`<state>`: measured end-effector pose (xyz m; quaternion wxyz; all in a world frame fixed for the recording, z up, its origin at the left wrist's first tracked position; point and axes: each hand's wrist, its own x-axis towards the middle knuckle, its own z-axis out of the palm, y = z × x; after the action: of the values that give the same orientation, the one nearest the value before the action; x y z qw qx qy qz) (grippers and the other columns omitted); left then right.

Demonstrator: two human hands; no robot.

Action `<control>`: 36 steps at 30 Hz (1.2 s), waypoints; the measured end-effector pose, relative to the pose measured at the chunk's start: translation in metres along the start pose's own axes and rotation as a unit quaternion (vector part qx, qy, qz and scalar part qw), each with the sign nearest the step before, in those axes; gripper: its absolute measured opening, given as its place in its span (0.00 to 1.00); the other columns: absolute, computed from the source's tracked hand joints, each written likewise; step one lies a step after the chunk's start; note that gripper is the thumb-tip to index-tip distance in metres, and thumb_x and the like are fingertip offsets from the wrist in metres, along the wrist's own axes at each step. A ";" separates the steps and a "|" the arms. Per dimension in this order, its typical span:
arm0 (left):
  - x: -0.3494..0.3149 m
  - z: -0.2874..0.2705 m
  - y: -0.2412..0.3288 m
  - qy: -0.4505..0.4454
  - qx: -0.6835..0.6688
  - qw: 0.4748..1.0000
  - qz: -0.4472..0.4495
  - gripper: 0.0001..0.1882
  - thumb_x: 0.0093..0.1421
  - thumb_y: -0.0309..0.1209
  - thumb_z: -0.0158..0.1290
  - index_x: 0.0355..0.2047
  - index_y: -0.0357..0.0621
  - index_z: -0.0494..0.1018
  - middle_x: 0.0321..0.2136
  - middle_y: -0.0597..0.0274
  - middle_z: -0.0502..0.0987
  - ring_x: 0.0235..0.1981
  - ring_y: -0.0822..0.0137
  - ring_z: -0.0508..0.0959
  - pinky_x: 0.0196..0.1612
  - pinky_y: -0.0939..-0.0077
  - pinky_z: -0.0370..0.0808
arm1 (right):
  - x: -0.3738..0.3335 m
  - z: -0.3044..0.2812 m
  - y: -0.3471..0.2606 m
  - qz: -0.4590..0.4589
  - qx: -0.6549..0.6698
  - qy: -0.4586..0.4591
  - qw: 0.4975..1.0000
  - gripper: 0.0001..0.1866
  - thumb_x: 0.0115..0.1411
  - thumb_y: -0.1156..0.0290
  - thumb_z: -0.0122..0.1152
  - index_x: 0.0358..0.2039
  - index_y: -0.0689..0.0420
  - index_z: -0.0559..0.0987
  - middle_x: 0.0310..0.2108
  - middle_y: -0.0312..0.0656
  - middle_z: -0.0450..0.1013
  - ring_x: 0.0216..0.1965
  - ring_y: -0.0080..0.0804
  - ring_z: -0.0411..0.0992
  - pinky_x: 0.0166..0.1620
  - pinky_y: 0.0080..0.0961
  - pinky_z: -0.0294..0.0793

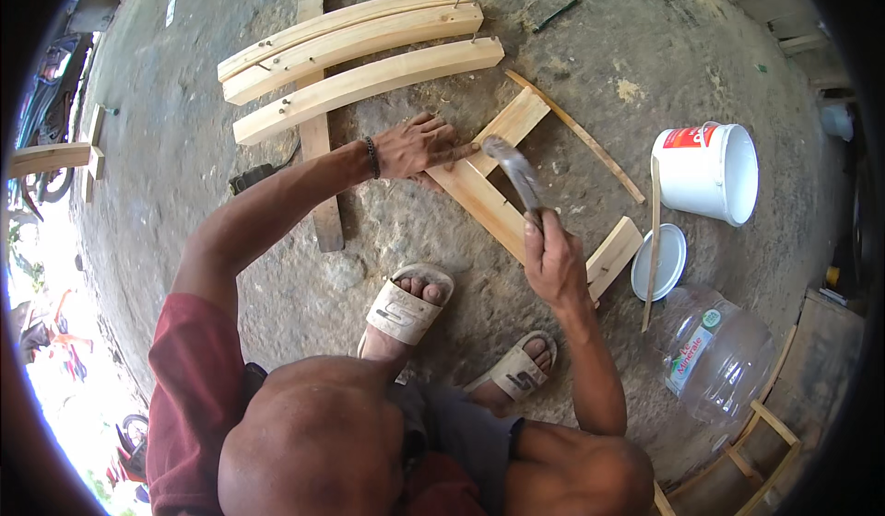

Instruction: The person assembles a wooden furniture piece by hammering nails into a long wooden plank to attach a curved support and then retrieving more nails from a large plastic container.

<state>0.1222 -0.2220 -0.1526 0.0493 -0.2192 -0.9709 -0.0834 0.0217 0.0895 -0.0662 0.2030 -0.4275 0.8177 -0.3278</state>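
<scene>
Pale straight-edged wooden frame (487,207) lies on rough grey floor (387,214). L hand (417,147) at its joint (480,163), can't tell if pinching; R hand (556,260) clenched round grey metal hammer (520,177). Prob. light, stiff; best held by long edges, clear of joint.

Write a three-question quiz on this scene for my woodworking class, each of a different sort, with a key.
1. Which hand holds the hammer?
2. True or false: a lid covers the white bucket.
3. The left hand rests on:
A) a plastic bottle
B) the wooden frame
C) a sandal

Key:
1. The right hand.
2. False; the round lid lies beside the white bucket.
3. B
</scene>
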 end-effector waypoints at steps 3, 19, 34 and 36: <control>0.002 0.002 -0.001 -0.013 0.011 1.000 0.007 0.58 0.44 0.64 0.59 0.72 0.55 0.55 0.39 0.62 0.68 0.44 0.60 0.70 0.51 0.58 0.69 | -0.004 0.001 -0.009 -0.070 0.050 0.090 0.992 0.13 0.70 0.62 0.50 0.40 0.61 0.72 0.24 0.59 0.76 0.27 0.61 0.77 0.26 0.50 0.75; 0.005 -0.002 0.004 -0.020 0.034 0.999 0.012 0.59 0.43 0.64 0.59 0.72 0.51 0.55 0.41 0.62 0.69 0.47 0.60 0.71 0.55 0.57 0.69 | -0.003 0.005 0.002 0.029 -0.039 -0.014 0.999 0.14 0.70 0.61 0.50 0.37 0.61 0.73 0.23 0.59 0.75 0.25 0.61 0.76 0.26 0.50 0.74; 0.032 -0.007 -0.015 -0.032 0.049 0.998 0.016 0.58 0.42 0.65 0.55 0.72 0.50 0.56 0.42 0.61 0.70 0.46 0.59 0.71 0.55 0.60 0.69 | 0.014 -0.010 0.009 0.101 -0.033 -0.008 0.994 0.18 0.72 0.57 0.47 0.39 0.61 0.74 0.21 0.58 0.75 0.26 0.63 0.76 0.27 0.51 0.72; 0.041 -0.002 -0.016 -0.032 0.073 0.996 0.027 0.59 0.43 0.67 0.53 0.72 0.51 0.54 0.41 0.61 0.69 0.46 0.61 0.71 0.55 0.61 0.69 | 0.011 -0.016 0.010 0.105 -0.043 -0.009 0.993 0.17 0.71 0.58 0.48 0.38 0.62 0.74 0.21 0.57 0.74 0.26 0.62 0.76 0.27 0.50 0.72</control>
<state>0.0787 -0.2199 -0.1476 0.0359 -0.2434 -0.9693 -0.0043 -0.0005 0.0902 -0.0626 0.2250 -0.3504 0.8696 -0.2654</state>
